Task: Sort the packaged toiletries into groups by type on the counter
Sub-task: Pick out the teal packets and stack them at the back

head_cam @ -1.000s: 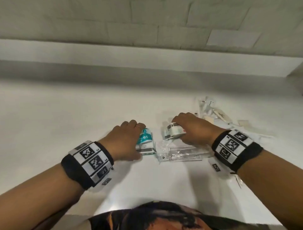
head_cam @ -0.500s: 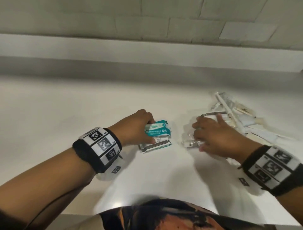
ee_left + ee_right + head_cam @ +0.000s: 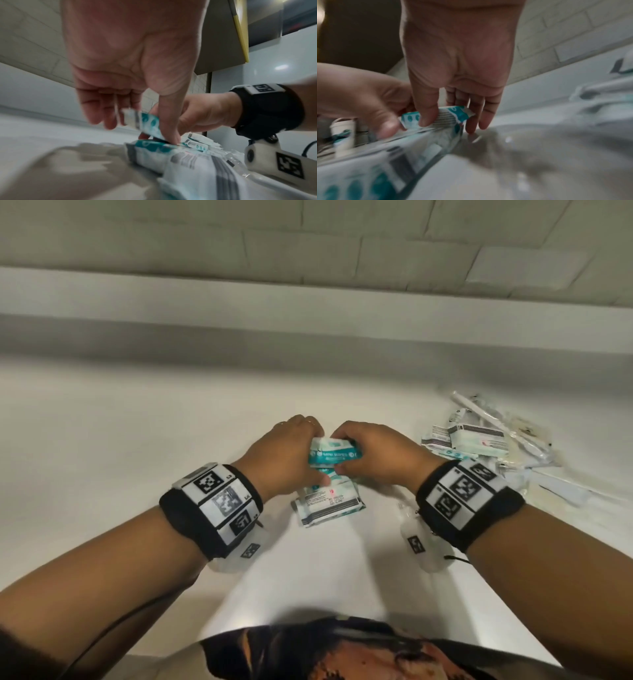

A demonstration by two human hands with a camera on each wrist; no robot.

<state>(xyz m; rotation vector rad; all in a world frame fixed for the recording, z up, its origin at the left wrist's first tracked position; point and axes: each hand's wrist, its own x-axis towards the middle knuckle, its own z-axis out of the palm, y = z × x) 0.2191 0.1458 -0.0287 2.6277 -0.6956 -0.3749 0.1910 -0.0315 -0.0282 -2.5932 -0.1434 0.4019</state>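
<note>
1. Hands meet in the middle of the counter (image 3: 137,440), both on one small teal pack of wipes (image 3: 333,454).
2. The left hand (image 3: 286,462) pinches the left end of that pack. In the left wrist view its thumb (image 3: 169,121) comes down on the near side and its fingers (image 3: 102,112) curl round the far side.
3. The right hand (image 3: 378,458) pinches the right end of the same pack. In the right wrist view its thumb (image 3: 426,108) presses the near face and its fingers (image 3: 481,115) reach down behind it.
4. The teal pack sits between the two hands, just above a stack of wipe packs (image 3: 327,501) that lies flat on the counter. It is too blurry to tell if the held pack touches the stack.
5. The stack lies under and a bit nearer the body than the hands.
6. Off to the right, well apart from the stack, lies a messy pile of toiletries (image 3: 496,446), with white packs and long thin things in clear wrappers.
7. A black band with square marks goes round each wrist (image 3: 212,505).
8. A tiled wall (image 3: 308,241) stands behind the counter.
</note>
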